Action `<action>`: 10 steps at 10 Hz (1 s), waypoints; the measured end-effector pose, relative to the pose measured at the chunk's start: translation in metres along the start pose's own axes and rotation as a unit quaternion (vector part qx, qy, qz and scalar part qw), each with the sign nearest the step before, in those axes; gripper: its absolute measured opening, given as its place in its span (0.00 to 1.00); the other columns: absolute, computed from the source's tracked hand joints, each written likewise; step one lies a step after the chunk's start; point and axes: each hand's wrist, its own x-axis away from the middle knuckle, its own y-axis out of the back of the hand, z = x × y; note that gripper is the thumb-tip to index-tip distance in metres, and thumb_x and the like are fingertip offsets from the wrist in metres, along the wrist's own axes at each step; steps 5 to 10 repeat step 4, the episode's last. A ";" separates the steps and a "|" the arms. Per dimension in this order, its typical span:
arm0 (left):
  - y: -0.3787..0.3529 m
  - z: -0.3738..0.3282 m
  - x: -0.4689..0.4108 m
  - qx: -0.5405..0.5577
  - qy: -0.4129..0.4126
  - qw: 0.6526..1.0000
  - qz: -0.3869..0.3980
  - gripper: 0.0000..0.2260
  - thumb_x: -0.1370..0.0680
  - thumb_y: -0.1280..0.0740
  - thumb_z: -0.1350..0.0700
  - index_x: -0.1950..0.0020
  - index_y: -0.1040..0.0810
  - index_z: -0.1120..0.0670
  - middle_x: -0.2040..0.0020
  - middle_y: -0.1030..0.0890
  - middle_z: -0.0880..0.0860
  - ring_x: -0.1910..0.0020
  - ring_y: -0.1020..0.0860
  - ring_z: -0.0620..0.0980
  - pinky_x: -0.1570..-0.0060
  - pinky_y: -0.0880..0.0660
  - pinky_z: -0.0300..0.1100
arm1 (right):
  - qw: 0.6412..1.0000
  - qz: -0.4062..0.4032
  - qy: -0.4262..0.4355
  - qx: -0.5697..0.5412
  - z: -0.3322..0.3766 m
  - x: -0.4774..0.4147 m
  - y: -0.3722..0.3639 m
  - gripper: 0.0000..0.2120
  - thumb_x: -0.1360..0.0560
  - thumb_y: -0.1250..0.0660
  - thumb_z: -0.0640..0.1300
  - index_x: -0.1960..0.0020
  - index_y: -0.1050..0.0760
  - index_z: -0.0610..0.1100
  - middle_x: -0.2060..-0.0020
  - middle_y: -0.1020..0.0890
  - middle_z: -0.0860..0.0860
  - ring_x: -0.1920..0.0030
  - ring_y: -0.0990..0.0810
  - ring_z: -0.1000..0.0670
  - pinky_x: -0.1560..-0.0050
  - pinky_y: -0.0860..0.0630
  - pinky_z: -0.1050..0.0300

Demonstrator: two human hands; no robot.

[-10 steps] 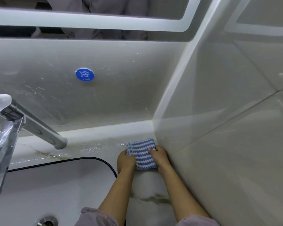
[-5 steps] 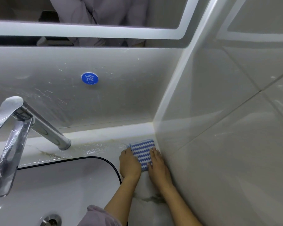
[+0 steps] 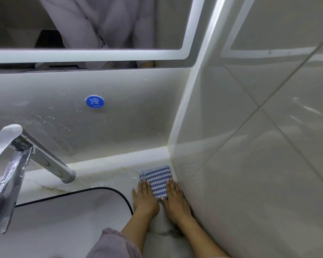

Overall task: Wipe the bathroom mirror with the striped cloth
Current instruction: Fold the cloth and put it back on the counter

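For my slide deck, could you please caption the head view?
Both hands, left hand and right hand, press the striped cloth flat on the counter corner below the mirror.

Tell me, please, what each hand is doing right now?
Left hand: open, flat, pressing the striped cloth onto the counter.
Right hand: open, flat on the cloth too.

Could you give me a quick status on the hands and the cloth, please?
Left hand and right hand both flat on striped cloth. Cloth on counter in wall corner, not gripped. Mirror above, untouched; path clear.
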 end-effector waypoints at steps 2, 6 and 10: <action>0.014 -0.002 0.012 0.031 -0.005 0.999 -0.003 0.31 0.18 0.52 0.46 0.24 0.62 0.62 0.23 0.60 0.60 0.24 0.58 0.59 0.26 0.57 0.54 | 0.995 0.062 -0.054 -0.062 0.014 -0.005 0.034 0.25 0.17 0.55 0.47 0.23 0.52 0.37 0.23 0.52 0.41 0.23 0.54 0.44 0.24 0.57 0.51; 0.025 -0.005 0.051 0.136 -0.060 0.984 -0.094 0.27 0.18 0.49 0.49 0.24 0.51 0.60 0.22 0.48 0.58 0.24 0.47 0.55 0.26 0.47 0.46 | 0.994 -0.005 -0.021 -0.106 0.031 0.027 0.064 0.21 0.17 0.52 0.47 0.28 0.37 0.40 0.28 0.34 0.43 0.29 0.35 0.45 0.30 0.39 0.55; 0.025 -0.005 0.051 0.136 -0.060 0.984 -0.094 0.27 0.18 0.49 0.49 0.24 0.51 0.60 0.22 0.48 0.58 0.24 0.47 0.55 0.26 0.47 0.46 | 0.994 -0.005 -0.021 -0.106 0.031 0.027 0.064 0.21 0.17 0.52 0.47 0.28 0.37 0.40 0.28 0.34 0.43 0.29 0.35 0.45 0.30 0.39 0.55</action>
